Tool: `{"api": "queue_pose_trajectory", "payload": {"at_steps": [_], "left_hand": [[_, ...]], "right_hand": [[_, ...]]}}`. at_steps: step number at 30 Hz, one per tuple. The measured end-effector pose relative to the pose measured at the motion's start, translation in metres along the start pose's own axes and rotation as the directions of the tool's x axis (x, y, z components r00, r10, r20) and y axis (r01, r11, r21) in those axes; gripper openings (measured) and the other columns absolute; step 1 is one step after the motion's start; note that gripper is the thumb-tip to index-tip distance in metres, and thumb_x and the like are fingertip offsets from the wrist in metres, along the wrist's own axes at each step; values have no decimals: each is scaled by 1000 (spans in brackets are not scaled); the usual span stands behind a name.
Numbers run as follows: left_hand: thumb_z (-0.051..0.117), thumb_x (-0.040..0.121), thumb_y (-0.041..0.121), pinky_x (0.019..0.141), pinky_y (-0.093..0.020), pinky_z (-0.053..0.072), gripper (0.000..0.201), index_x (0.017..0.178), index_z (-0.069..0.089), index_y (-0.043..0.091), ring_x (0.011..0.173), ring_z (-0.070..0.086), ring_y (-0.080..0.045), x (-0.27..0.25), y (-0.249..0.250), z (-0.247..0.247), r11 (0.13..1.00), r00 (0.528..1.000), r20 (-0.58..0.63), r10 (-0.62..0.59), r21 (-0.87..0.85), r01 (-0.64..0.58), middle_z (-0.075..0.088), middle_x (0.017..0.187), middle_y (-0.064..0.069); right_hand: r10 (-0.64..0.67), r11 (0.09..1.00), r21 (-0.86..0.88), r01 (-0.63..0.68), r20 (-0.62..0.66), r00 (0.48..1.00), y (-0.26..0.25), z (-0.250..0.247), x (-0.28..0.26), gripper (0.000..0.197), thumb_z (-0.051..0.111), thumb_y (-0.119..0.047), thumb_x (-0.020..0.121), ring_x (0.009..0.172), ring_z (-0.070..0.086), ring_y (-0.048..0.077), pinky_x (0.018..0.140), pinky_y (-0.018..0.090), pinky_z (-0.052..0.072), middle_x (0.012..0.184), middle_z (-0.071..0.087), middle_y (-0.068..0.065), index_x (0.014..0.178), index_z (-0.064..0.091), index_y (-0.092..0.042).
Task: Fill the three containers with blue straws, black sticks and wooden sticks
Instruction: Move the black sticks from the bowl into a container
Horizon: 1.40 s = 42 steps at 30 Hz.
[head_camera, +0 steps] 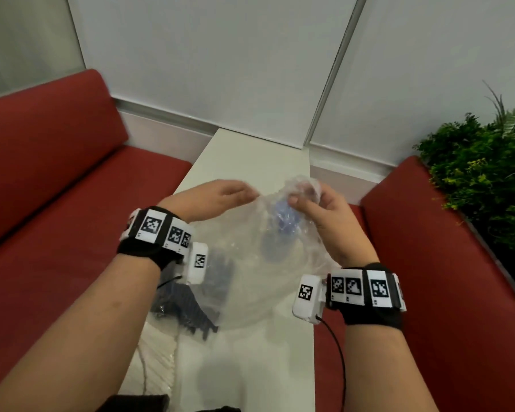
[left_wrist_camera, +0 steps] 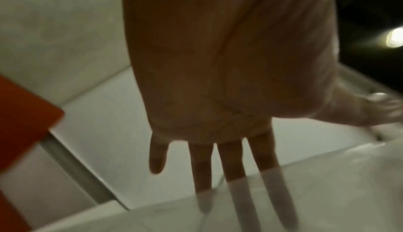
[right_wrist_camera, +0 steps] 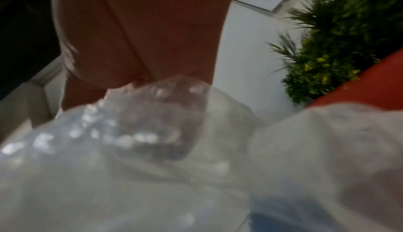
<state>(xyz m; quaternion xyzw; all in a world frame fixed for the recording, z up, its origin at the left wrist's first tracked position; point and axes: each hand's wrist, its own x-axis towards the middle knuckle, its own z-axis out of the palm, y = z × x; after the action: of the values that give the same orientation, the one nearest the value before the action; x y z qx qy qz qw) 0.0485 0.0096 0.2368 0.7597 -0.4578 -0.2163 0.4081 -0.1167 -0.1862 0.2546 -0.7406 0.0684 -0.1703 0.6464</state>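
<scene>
Two hands up over the bench (head_camera: 250,153), both on one clear bag (head_camera: 250,281).

Right hand (head_camera: 321,215): fingers curled, pinching the bunched top of the bag; thumb pressed on the plastic right over the blue straws (head_camera: 284,217). Right wrist view shows the same: crumpled plastic (right_wrist_camera: 152,123) hard against my palm (right_wrist_camera: 141,29), a blue patch low in the frame. Blurred, no more detail than that.

Left hand (head_camera: 211,200): fingers straight, spread, nothing gripped. Left wrist view has the fingertips (left_wrist_camera: 272,184) behind a film of plastic, so they are at or under the bag's edge; head view is motion-blurred there, cannot tell if they touch it.

Blue straws sit inside the bag, just under my right thumb. Black sticks (head_camera: 188,307) lie in plastic on the bench, below my left wrist, near me. A white ridged bundle (head_camera: 158,358) is nearer still, under my left forearm; cannot tell what it is.

Red seats (head_camera: 57,203) flank the bench on both sides. Green plant (head_camera: 482,173) is beyond the right seat.
</scene>
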Motion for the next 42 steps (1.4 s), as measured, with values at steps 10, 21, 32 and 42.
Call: {"api": "queue_pose_trajectory", "payload": {"at_steps": [10, 21, 32, 42], "left_hand": [[86, 55, 67, 48, -22, 39, 53, 77, 67, 22, 52, 46, -12, -16, -100, -7, 917, 899, -318, -302, -356, 182, 49, 59, 4], [81, 79, 35, 82, -39, 51, 9, 85, 77, 29, 87, 66, -26, -38, -121, -39, 952, 930, -223, -292, 20, 304, 75, 87, 0], [52, 97, 27, 60, -10, 47, 18, 89, 68, 28, 64, 57, 10, -9, -112, -25, 957, 488, -830, -271, -287, 44, 64, 76, 16], [49, 92, 60, 54, -32, 50, 37, 86, 69, 30, 50, 52, -15, 0, -62, -37, 988, 485, -865, -127, -152, -13, 56, 53, 7]], "right_hand": [[99, 917, 398, -1, -227, 969, 24, -34, -6, 22, 66, -6, 91, 87, 73, 24, 74, 34, 59, 95, 74, 9, 113, 62, -7], [206, 911, 413, 14, -481, 852, 39, -74, -7, 12, 60, -2, 96, 82, 65, 21, 84, 40, 54, 93, 68, 7, 100, 63, -12], [252, 935, 348, -65, -526, 813, 82, -50, 6, 19, 60, -23, 99, 76, 64, 18, 75, 34, 50, 82, 67, 4, 85, 70, -16], [-36, 922, -296, -251, -708, 705, 91, -42, 4, 54, 77, -33, 86, 124, 53, 16, 102, 27, 38, 139, 53, 0, 136, 56, -27]]}}
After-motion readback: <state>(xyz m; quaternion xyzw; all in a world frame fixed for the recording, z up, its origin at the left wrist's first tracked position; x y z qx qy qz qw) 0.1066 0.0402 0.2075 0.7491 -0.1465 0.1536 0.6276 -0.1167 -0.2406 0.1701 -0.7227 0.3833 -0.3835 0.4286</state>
